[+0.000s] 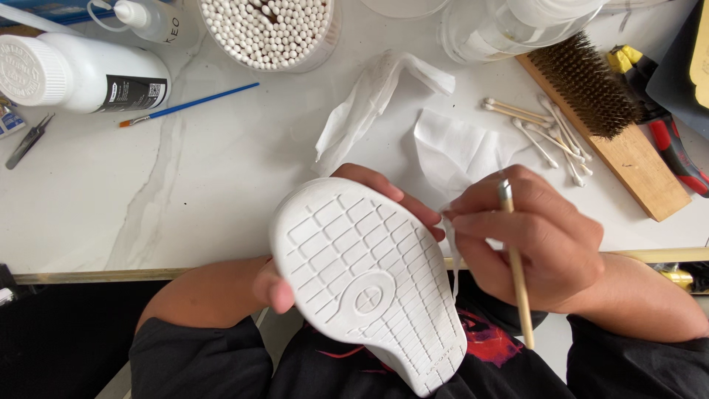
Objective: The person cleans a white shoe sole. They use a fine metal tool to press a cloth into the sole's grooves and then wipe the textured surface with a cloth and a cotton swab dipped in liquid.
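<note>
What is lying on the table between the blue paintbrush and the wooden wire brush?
In the head view, two crumpled white tissues lie between the blue paintbrush and the wire brush, with loose cotton swabs beside the brush.

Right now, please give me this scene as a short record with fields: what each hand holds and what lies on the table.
left hand: the left hand holds a white shoe, sole up
right hand: the right hand grips a thin wooden brush handle; its tip is hidden at the shoe's edge
behind shoe: crumpled white tissues
right side: used cotton swabs, wire brush, red pliers
top: tub of cotton swabs
left side: white bottle lying down, blue paintbrush
surface: white marble table
</note>
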